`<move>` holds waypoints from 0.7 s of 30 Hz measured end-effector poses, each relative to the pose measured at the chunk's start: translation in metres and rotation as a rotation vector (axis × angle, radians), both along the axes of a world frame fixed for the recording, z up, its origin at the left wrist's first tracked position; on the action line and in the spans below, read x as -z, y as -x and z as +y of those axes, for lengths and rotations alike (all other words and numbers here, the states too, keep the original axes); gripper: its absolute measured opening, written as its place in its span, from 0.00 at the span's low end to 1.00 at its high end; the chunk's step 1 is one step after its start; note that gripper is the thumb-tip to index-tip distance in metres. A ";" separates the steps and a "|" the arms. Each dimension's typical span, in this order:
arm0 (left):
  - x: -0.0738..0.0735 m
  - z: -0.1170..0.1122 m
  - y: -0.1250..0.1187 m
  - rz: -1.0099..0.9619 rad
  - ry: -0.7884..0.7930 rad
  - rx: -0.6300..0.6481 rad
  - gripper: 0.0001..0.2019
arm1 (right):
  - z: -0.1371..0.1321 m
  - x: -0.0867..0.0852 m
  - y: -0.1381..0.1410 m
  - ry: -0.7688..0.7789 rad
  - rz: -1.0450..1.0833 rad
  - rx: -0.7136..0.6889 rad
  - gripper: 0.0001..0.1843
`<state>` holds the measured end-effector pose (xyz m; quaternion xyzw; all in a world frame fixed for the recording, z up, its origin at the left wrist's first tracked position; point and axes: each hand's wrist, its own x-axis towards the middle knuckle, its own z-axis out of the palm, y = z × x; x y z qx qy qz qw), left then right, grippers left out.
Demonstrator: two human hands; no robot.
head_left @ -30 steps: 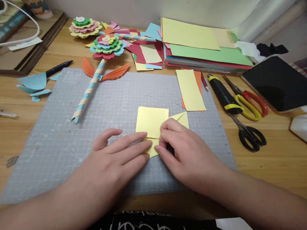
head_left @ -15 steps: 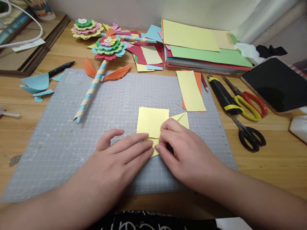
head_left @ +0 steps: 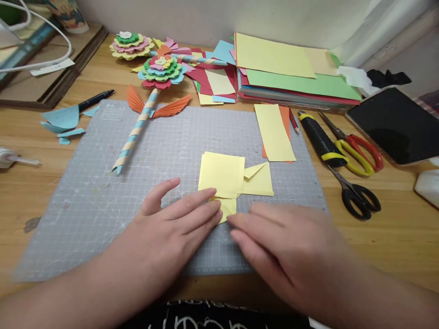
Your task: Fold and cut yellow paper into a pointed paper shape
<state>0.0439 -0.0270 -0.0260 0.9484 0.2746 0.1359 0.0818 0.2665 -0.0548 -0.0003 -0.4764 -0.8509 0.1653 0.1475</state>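
A folded yellow paper piece (head_left: 222, 173) lies on the grey cutting mat (head_left: 178, 137). It has a square part, a flap at its lower edge and a smaller folded part at the right with a raised triangular corner. My left hand (head_left: 181, 219) rests flat with fingers stretched, the fingertips pressing on the lower flap; its thumb sticks up apart. My right hand (head_left: 274, 237) is slightly blurred. Its index fingertip is at the flap's lower right corner, and the thumb is a little apart below it. Nothing shows between them.
Yellow and orange strips (head_left: 276, 132), a pencil (head_left: 294, 121), a black-and-yellow tool (head_left: 320, 137) and two pairs of scissors (head_left: 360, 198) lie at the right. A striped paper flower (head_left: 140, 123) lies at upper left. Behind stands a coloured paper stack (head_left: 302, 84); blue scraps (head_left: 61, 116) lie left.
My right hand has moved off the join of the paper, down and to the right, and its pinch has loosened. The right folded part shows more fully. My left hand stays on the flap.
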 end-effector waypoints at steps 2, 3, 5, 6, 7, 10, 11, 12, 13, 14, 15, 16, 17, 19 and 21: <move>0.000 0.001 -0.001 -0.009 0.027 -0.016 0.17 | -0.010 -0.001 0.002 0.033 -0.078 -0.069 0.16; 0.000 0.001 -0.001 -0.014 0.039 -0.022 0.17 | -0.013 0.000 0.004 0.030 -0.100 -0.080 0.17; 0.001 0.002 -0.001 -0.032 0.053 -0.030 0.18 | -0.017 0.003 0.009 0.017 -0.121 -0.095 0.18; 0.001 0.003 -0.002 -0.043 0.053 -0.031 0.18 | -0.017 0.005 0.011 0.007 -0.123 -0.101 0.18; 0.001 0.003 -0.002 -0.048 0.052 -0.032 0.18 | -0.017 0.008 0.013 0.003 -0.126 -0.111 0.18; 0.001 0.005 -0.001 -0.042 0.049 -0.024 0.17 | -0.016 0.013 0.017 0.005 -0.134 -0.137 0.19; 0.001 0.005 -0.001 -0.038 0.050 -0.023 0.16 | -0.016 0.014 0.018 0.003 -0.138 -0.136 0.20; 0.001 0.005 -0.001 -0.037 0.053 -0.024 0.16 | -0.016 0.015 0.019 -0.005 -0.141 -0.130 0.20; 0.001 0.006 -0.001 -0.040 0.052 -0.023 0.16 | -0.016 0.015 0.019 -0.010 -0.146 -0.120 0.21; 0.001 0.006 -0.001 -0.040 0.052 -0.022 0.16 | -0.017 0.014 0.019 -0.012 -0.152 -0.110 0.21; 0.001 0.005 -0.001 -0.041 0.055 -0.026 0.16 | -0.017 0.014 0.018 -0.014 -0.159 -0.100 0.22; 0.001 0.005 0.000 -0.042 0.061 -0.032 0.16 | -0.018 0.013 0.016 -0.016 -0.167 -0.088 0.22; 0.001 0.005 0.000 -0.045 0.066 -0.037 0.17 | -0.018 0.012 0.014 -0.016 -0.175 -0.079 0.22; 0.001 0.005 0.000 -0.049 0.063 -0.037 0.17 | -0.017 0.011 0.008 -0.023 -0.186 -0.056 0.22; 0.000 0.006 0.000 -0.046 0.041 -0.025 0.18 | -0.016 0.010 0.002 -0.021 -0.194 -0.035 0.22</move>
